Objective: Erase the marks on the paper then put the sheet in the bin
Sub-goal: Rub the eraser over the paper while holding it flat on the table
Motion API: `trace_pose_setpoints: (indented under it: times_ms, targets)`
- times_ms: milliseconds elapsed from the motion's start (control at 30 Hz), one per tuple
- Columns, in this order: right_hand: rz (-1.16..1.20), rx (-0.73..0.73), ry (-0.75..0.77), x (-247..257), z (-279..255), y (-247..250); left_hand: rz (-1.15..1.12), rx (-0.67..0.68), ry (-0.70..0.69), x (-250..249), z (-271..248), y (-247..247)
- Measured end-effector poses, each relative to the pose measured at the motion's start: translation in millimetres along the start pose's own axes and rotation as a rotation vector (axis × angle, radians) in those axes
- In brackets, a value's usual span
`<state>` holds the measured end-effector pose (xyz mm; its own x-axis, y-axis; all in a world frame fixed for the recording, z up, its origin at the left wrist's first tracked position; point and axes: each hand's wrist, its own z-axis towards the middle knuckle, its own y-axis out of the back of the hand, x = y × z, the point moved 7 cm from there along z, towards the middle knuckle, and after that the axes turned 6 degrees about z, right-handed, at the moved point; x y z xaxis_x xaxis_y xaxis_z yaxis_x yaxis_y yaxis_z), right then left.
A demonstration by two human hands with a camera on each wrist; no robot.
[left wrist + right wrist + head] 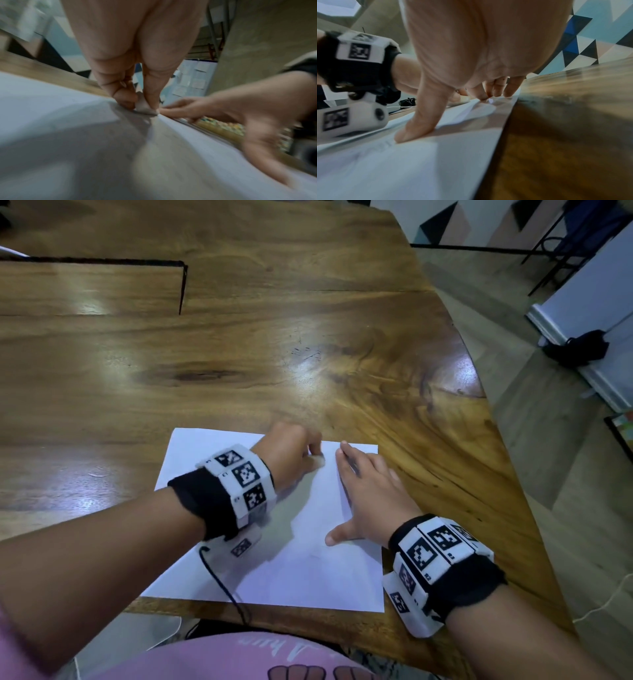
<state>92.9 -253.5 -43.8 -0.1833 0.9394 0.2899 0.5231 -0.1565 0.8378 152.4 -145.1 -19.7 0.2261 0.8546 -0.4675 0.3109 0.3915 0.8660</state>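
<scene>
A white sheet of paper (291, 573) lies on the wooden table near its front edge. My left hand (301, 453) is over the sheet's far edge and pinches a small whitish eraser (144, 106) whose tip touches the paper (51, 108). My right hand (366, 494) lies flat on the right half of the sheet, fingers straight and thumb (412, 129) spread, pressing it down. Faint pencil marks (385, 145) show on the paper (402, 169) just by the thumb in the right wrist view. No bin is in view.
The wooden table (274, 354) stretches far and left of the sheet, with a dark slot (183, 285) cut into it. Its curved right edge (493, 419) drops to the floor. A black cable (222, 583) from the left wristband trails over the sheet's front edge.
</scene>
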Motion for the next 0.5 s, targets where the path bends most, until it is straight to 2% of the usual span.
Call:
trace_pose_setpoints:
  times_ms: [133, 200, 300, 367, 500]
  targets:
    - [0.017, 0.000, 0.008, -0.1, -0.5, 0.5, 0.074, 0.236, -0.203, -21.2, -21.2, -27.1]
    - [-0.001, -0.003, 0.009, -0.1, -0.5, 0.2, 0.105, 0.197, -0.179, -13.7, -8.3, -17.6]
    - [-0.018, -0.003, 0.002, -0.5, -0.5, -0.9, 0.086, 0.014, -0.056, 5.9, 5.4, 4.0]
    - [-0.020, -0.002, 0.003, -1.0, 0.1, -1.2, 0.079, 0.042, -0.106, 2.9, -7.8, -2.6]
    - [-0.009, 0.016, 0.017, -1.3, 0.6, -2.8, 0.064, 0.195, -0.265, -9.0, -53.0, -25.3]
